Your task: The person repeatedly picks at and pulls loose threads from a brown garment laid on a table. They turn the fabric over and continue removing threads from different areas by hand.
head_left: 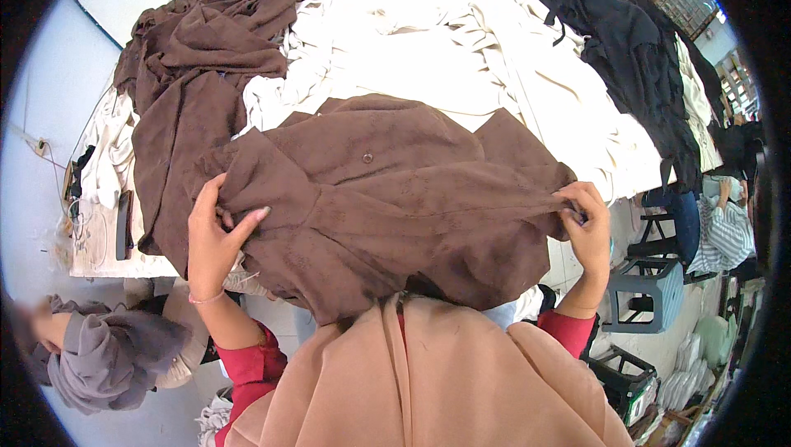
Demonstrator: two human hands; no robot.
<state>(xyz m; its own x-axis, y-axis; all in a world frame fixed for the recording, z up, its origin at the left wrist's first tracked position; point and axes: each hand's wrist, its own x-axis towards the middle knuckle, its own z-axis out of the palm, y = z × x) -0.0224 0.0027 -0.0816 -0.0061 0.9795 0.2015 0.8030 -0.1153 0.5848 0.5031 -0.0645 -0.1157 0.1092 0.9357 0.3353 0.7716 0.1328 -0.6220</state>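
A brown garment with a small round button and a seam across its middle is spread between my two hands, its lower part hanging over the table's near edge in front of me. My left hand is closed on the garment's left side, thumb on top and fingers partly tucked beneath the cloth. On the opposite side my right hand pinches the garment's right edge, its fingertips partly hidden by folds. Behind the garment lies a heap of white cloth.
More brown cloth is piled at the far left, and black garments lie at the far right. A dark phone-like object rests on the table's left. Grey plastic stools stand at right. Other people are on both sides.
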